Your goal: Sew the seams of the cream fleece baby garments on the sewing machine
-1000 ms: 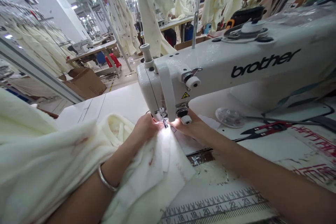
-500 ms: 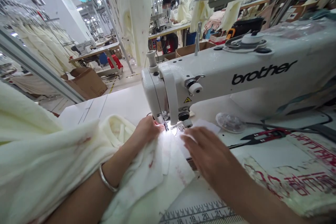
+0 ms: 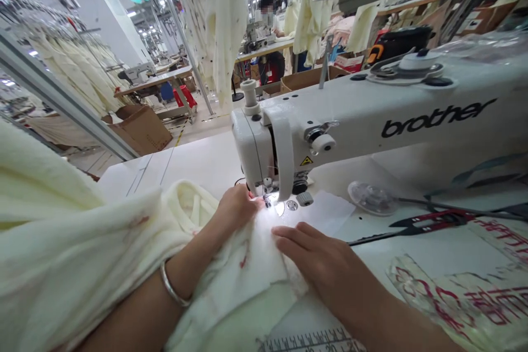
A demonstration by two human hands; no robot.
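**Pressing cream cloth flat beside the needle**

Nearest the camera, a printed measuring strip [image 3: 313, 341] with black numerals ran along the front edge of the worktop [image 3: 198, 159], a smooth white slab. A thin, round silver bangle [image 3: 173, 291] circled the left wrist. Soft, fuzzy cream fabric [image 3: 82, 253] lay heaped in thick folds on the left, with faint reddish marks on it, and thinned to a flat layer that reached under the machine's head.

The right hand [image 3: 325, 261] lay palm down on that flat layer, its grip spread wide with straight fingers, pinching nothing. The left hand [image 3: 237, 209] rested further up the cloth, just beside the presser foot [image 3: 272, 201]. Its fingers were curled with the tips hidden against the fabric, so I could not tell whether its grip pinched the cloth or only pressed it.

Past the hands, a lamp lit the needle plate brightly. The sewing machine [image 3: 371, 115], glossy white with rounded corners and black lettering, stretched off to the right. Beneath its arm lay a clear round plastic disc [image 3: 371, 196] and slim red-and-black thread snips [image 3: 429, 220].

Farther back stood a brown cardboard box [image 3: 140, 129], and pale garments [image 3: 225, 22] hung in long limp drapes from overhead rails.
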